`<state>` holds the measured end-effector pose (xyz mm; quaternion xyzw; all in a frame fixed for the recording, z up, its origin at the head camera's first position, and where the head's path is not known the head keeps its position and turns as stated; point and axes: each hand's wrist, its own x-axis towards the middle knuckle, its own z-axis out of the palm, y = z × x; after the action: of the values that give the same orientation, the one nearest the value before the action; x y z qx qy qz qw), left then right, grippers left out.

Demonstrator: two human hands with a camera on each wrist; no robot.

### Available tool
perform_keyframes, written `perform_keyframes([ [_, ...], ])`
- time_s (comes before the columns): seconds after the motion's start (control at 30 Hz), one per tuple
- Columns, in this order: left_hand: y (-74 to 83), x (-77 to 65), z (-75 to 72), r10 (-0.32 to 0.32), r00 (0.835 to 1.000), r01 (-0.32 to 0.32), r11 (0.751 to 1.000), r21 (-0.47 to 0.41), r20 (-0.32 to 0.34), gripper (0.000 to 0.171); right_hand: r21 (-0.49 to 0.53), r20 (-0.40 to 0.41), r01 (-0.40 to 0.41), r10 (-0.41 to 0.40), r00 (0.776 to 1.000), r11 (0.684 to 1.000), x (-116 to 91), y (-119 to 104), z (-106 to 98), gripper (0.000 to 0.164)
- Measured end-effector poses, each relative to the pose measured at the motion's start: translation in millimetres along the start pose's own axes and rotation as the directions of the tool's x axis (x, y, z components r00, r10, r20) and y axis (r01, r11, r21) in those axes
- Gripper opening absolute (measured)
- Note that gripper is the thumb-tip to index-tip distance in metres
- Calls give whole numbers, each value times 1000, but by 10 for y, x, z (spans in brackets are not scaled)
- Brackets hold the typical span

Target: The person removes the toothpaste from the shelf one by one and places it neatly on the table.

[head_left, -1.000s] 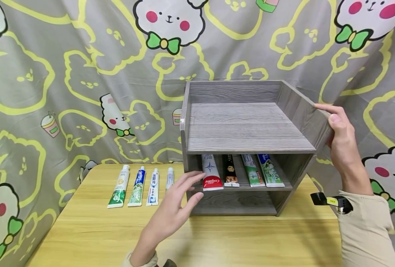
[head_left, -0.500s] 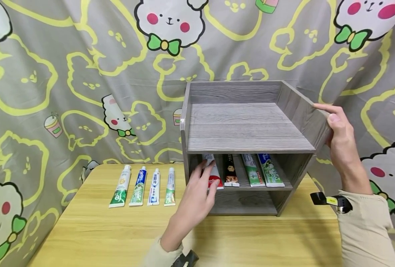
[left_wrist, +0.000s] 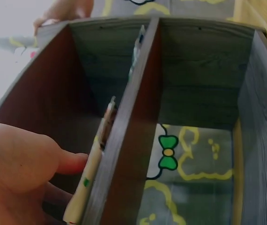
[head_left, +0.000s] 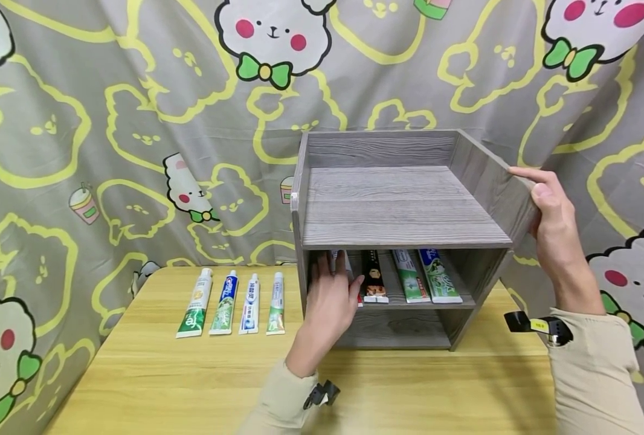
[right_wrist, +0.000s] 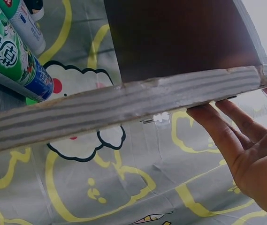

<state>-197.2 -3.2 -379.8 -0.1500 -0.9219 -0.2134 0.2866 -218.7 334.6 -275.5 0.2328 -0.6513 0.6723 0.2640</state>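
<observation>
A grey wood-grain shelf unit [head_left: 403, 208] stands on the table. My left hand [head_left: 330, 302] reaches into its middle compartment over a white-and-red Colgate toothpaste tube [head_left: 349, 266], largely covering it. In the left wrist view, my thumb [left_wrist: 72, 162] touches this tube's edge [left_wrist: 82, 190]; the other fingers are mostly hidden. To its right lie a black toothpaste tube [head_left: 374, 275] and two green-and-white ones [head_left: 411, 278]. My right hand [head_left: 553, 226] rests on the unit's right side panel, index finger straight along the top edge. In the right wrist view, its fingers [right_wrist: 217, 131] touch the panel's outer face.
Left of the unit, several toothpaste tubes [head_left: 225, 305] lie in a row on the wooden table [head_left: 153, 374]. A patterned grey curtain [head_left: 137, 121] hangs close behind. The unit's side walls and upper board enclose the space around my left hand.
My left hand has moved right and deeper into the middle compartment, covering most of the Colgate tube. My right hand stays on the side panel.
</observation>
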Motion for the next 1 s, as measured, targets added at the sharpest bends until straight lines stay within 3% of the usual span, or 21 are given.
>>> perform_keyframes([
  [0.17,4,67,67,-5,1000,5,999,46,4,58,16,1,4,-4,1000,1000,3,8,-8,42],
  [0.33,24,121,98,-85,992,79,995,66,94,63,9,1,1,-1,1000,1000,6,19,-7,42],
  [0.53,23,152,104,-164,971,164,986,17,174,62,32,6,2,-3,1000,999,22,29,2,41],
  [1.0,-50,131,125,-164,965,183,980,-81,204,66,39,-17,-4,5,1000,999,15,6,44,42],
])
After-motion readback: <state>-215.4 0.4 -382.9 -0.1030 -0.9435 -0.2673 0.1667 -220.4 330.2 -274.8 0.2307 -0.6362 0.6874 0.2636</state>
